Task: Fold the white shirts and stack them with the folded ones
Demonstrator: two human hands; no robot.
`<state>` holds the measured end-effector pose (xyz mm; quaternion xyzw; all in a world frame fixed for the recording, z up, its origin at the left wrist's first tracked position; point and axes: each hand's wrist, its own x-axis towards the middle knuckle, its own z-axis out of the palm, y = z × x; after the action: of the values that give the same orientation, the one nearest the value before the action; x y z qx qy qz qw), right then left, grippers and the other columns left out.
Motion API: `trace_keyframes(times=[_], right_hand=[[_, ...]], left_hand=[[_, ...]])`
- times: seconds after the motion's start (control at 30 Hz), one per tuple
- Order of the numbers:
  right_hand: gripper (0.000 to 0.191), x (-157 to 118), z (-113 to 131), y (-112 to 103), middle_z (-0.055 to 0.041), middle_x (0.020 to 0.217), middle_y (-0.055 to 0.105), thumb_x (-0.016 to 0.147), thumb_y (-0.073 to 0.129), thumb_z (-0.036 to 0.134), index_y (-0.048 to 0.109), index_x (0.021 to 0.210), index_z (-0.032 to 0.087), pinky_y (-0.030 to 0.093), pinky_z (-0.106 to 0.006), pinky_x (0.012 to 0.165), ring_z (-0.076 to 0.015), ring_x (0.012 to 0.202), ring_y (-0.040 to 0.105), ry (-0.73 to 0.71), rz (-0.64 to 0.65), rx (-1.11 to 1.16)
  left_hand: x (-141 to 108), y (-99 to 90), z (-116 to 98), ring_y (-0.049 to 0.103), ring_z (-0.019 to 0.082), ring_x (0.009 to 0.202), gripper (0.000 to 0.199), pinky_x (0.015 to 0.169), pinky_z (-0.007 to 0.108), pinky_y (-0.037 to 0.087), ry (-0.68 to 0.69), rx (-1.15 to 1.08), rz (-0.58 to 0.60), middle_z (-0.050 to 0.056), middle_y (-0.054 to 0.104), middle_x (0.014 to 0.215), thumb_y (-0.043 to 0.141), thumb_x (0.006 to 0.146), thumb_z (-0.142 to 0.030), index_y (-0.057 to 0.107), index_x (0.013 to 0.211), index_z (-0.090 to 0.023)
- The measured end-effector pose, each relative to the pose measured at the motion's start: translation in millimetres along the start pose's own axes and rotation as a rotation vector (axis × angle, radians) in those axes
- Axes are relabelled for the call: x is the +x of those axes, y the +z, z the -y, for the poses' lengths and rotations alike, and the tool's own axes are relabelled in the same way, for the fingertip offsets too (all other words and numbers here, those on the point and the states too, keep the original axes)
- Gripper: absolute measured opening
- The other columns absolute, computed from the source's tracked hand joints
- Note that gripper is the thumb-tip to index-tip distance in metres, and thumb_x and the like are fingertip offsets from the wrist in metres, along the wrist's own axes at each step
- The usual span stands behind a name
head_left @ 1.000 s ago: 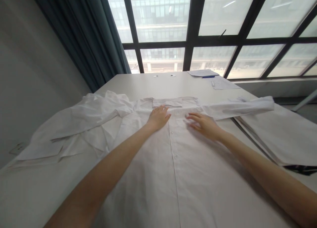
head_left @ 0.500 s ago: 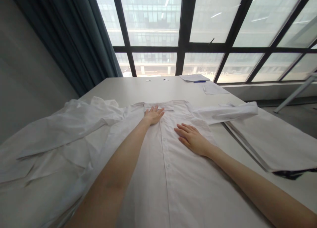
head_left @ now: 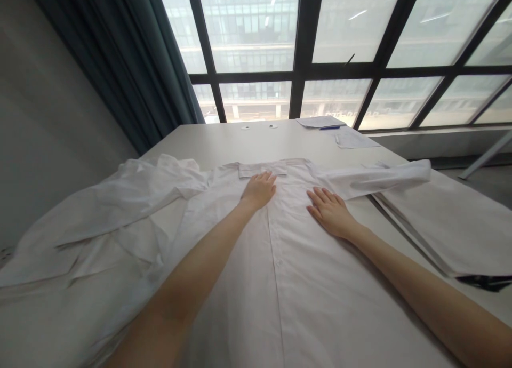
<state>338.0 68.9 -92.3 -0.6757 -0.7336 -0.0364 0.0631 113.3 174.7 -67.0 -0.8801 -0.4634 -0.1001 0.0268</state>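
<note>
A white button-up shirt (head_left: 248, 261) lies spread front side up, its collar (head_left: 250, 170) at the far end and its button placket running toward me. Flat on the cloth just below the collar rests my left hand (head_left: 261, 189), fingers extended. My right hand (head_left: 330, 210) lies palm down on the upper chest, right of the placket, fingers stretched out. One sleeve (head_left: 388, 178) reaches out to the right. To the left, white fabric (head_left: 132, 192) is bunched and wrinkled; where the shirt's other sleeve ends in it, I cannot tell.
The white table (head_left: 224, 144) extends to the windows. Papers (head_left: 322, 122) and a blue pen (head_left: 330, 127) lie at its far right. Folded white cloth (head_left: 452, 224), with a black patch at its near edge, sits on the right. A dark curtain (head_left: 132, 64) hangs at left.
My left hand has slid slightly back from the collar toward me. My right hand has moved right, away from the placket. The whole view has shifted a little.
</note>
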Motion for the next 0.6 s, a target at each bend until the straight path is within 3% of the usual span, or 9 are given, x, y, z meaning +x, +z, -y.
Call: trace_keyframes(times=[0.17, 0.33, 0.43, 0.5, 0.6], right_hand=[[0.058, 0.7, -3.1, 5.4, -0.0127, 0.156, 0.036, 0.099, 0.026, 0.049, 0.04, 0.148, 0.021, 0.028, -0.056, 0.112, -0.0319, 0.143, 0.031, -0.031, -0.038, 0.029], [0.055, 9.5, -21.7, 8.2, -0.0083, 0.154, 0.041, 0.096, 0.034, 0.053, 0.046, 0.144, 0.028, 0.03, -0.059, 0.109, -0.0319, 0.141, 0.036, -0.036, -0.035, 0.131], [0.046, 19.6, -46.3, 2.4, -0.0092, 0.141, 0.057, 0.091, 0.048, 0.048, 0.06, 0.13, 0.028, 0.038, -0.059, 0.103, -0.033, 0.129, 0.05, 0.003, -0.092, 0.151], [0.036, 25.3, -68.3, -9.3, -0.0108, 0.122, 0.068, 0.086, 0.055, 0.04, 0.068, 0.115, 0.025, 0.044, -0.055, 0.097, -0.0318, 0.114, 0.06, 0.064, -0.164, 0.15], [0.028, 25.5, -105.5, -35.7, -0.0164, 0.107, 0.069, 0.084, 0.053, 0.034, 0.07, 0.1, 0.018, 0.044, -0.06, 0.089, -0.0359, 0.105, 0.06, 0.261, -0.387, 0.124]], left_hand=[[-23.9, 5.1, -18.6, 0.026, 0.028, 0.147, 0.056, 0.116, 0.051, 0.024, 0.067, -0.029, 0.1, 0.011, 0.03, 0.159, 0.035, 0.099, -0.048, 0.037, 0.149, -0.022], [-35.0, 7.8, -15.7, 0.02, 0.026, 0.149, 0.059, 0.117, 0.05, 0.021, 0.058, -0.062, 0.126, 0.011, 0.025, 0.16, 0.031, 0.1, -0.051, 0.032, 0.152, -0.024], [-36.6, 6.8, -14.2, 0.022, 0.025, 0.148, 0.053, 0.117, 0.05, 0.02, 0.04, -0.075, 0.097, 0.009, 0.027, 0.16, 0.031, 0.101, -0.047, 0.036, 0.149, -0.025], [-37.3, 6.6, -14.3, 0.024, 0.024, 0.147, 0.05, 0.118, 0.049, 0.019, 0.033, -0.083, 0.079, 0.008, 0.03, 0.159, 0.031, 0.101, -0.045, 0.039, 0.147, -0.026], [-37.8, 7.1, -14.7, 0.026, 0.024, 0.147, 0.049, 0.117, 0.048, 0.021, 0.035, -0.098, 0.071, 0.007, 0.032, 0.158, 0.032, 0.101, -0.044, 0.041, 0.146, -0.026]])
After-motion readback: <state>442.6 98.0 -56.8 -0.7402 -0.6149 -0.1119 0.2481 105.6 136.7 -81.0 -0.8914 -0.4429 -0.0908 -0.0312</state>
